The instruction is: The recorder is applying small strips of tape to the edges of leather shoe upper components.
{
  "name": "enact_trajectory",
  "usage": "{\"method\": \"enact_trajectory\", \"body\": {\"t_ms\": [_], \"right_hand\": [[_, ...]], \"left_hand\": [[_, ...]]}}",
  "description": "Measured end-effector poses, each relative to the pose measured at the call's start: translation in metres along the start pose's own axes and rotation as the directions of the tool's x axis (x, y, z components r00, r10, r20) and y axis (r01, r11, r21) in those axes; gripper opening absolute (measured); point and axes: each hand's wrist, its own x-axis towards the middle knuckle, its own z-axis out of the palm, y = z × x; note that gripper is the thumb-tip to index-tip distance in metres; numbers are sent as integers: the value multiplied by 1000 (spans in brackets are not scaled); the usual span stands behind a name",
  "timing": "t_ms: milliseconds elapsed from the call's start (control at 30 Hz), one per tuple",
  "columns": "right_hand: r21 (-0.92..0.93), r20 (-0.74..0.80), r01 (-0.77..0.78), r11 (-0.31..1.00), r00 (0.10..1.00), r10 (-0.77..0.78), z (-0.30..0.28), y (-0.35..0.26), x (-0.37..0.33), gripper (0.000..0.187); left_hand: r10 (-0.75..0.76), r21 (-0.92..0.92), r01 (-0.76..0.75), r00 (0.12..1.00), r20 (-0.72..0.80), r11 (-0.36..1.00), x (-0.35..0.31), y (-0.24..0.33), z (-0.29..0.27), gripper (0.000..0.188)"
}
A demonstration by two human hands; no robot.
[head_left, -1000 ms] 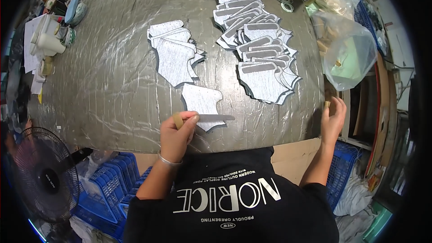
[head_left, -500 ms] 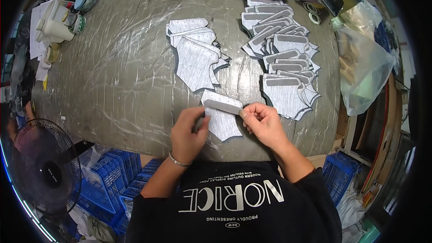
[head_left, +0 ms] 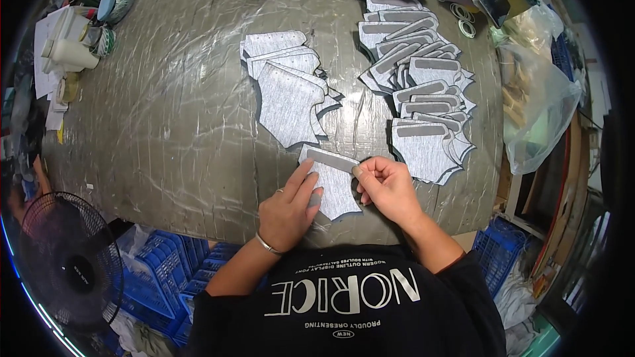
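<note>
strip [head_left: 332,160] runs from right hand [head_left: 389,188], pinching one end, to left hand [head_left: 288,211], fingers parted.

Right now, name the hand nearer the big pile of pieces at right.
Right. The right hand is beside the near left corner of the pile; the left hand is farther left.

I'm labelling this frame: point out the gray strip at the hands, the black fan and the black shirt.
Gray strip [head_left: 332,160], head view: middle of its flat face.
Black fan [head_left: 75,273], head view: central hub.
Black shirt [head_left: 344,316], head view: printed front.
</note>
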Motion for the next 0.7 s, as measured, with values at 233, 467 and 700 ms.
{"method": "enact_trajectory", "body": {"t_ms": [233, 467, 700], "right_hand": [[-12, -32, -29, 1000, 999, 28, 2, -1, 1, 18], [-13, -56, -6, 1000, 998, 5, 6, 1, 2, 19], [-576, -115, 187, 795, 945, -306, 6, -3, 5, 22]], "left_hand": [[6, 3, -7, 999, 51, 1000, 4, 1, -1, 34], [-2, 44, -2, 995, 98, 999, 5, 4, -4, 33], [-6, 69, 3, 999, 51, 998, 6, 6, -1, 30]]}}
